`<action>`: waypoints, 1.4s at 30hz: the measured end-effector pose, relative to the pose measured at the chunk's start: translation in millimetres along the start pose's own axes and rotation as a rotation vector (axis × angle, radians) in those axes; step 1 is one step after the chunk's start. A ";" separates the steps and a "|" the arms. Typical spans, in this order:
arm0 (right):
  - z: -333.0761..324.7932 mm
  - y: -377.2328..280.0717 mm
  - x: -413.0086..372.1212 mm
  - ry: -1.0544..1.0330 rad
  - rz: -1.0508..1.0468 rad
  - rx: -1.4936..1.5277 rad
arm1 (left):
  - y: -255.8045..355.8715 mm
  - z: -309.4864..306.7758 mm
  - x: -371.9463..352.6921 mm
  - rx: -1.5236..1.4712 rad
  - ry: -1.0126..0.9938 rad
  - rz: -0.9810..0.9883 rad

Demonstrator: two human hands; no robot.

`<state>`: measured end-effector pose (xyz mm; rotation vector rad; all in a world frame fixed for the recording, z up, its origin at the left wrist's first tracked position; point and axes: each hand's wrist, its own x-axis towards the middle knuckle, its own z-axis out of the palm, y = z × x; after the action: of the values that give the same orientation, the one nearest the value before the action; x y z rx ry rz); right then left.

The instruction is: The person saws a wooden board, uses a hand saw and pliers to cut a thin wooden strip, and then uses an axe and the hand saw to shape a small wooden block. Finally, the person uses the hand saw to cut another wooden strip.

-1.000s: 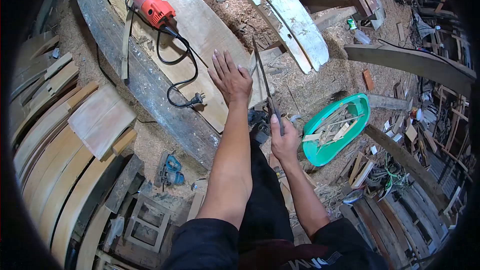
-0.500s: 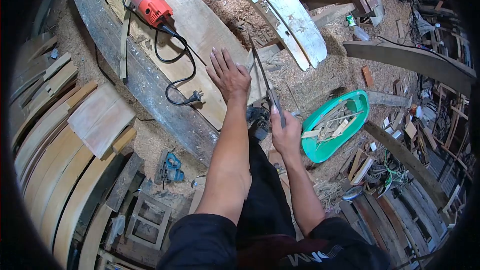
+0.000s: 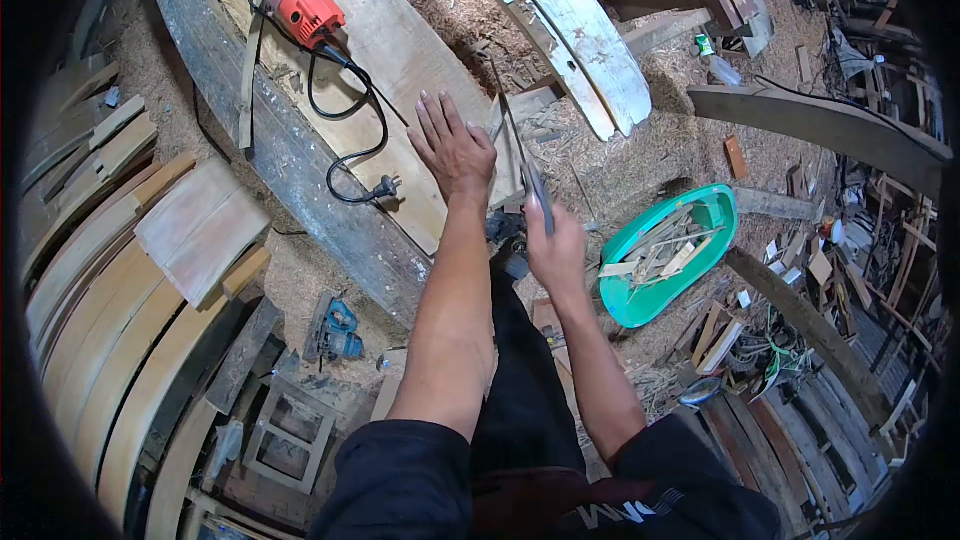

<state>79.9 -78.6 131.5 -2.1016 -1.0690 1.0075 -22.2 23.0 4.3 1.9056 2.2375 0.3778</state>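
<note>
My left hand (image 3: 462, 155) lies flat on a pale, wide wooden plank (image 3: 385, 35), fingers stretched out toward the far side. In my closed right hand (image 3: 557, 252) is the handle of a hand saw (image 3: 520, 140). Its long narrow blade points away from me, nearly edge-on, and crosses by the plank's right end. The teeth are too fine to make out. A red power tool (image 3: 296, 2) with a black cord rests on the plank, left of my left hand. Its plug (image 3: 386, 187) lies near my left wrist.
A green tub (image 3: 625, 312) of wood scraps stands to the right. A blue power tool (image 3: 340, 330) sits on the shavings-covered floor at lower left. Curved boards (image 3: 130, 330) are stacked at left. White-painted planks (image 3: 560, 15) lie ahead, and a curved beam (image 3: 800, 115) at right.
My right hand has moved slightly up and left with the saw, whose blade has shifted forward along the plank's end. My left hand stays flat on the plank.
</note>
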 end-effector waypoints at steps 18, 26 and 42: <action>15.1 6.9 30.5 -0.023 0.037 0.030 | 5.5 1.7 1.8 -0.046 0.028 -0.018; -9.3 12.0 -5.0 -0.058 0.038 -0.025 | -0.5 0.8 -1.6 -0.052 0.025 -0.002; -1.2 13.4 0.5 -0.038 -0.039 0.056 | 1.3 -0.9 -2.8 -0.025 -0.003 -0.001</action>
<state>86.7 -85.4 122.0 -2.0173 -1.0834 1.0501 -20.8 20.4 5.5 1.8916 2.2213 0.3998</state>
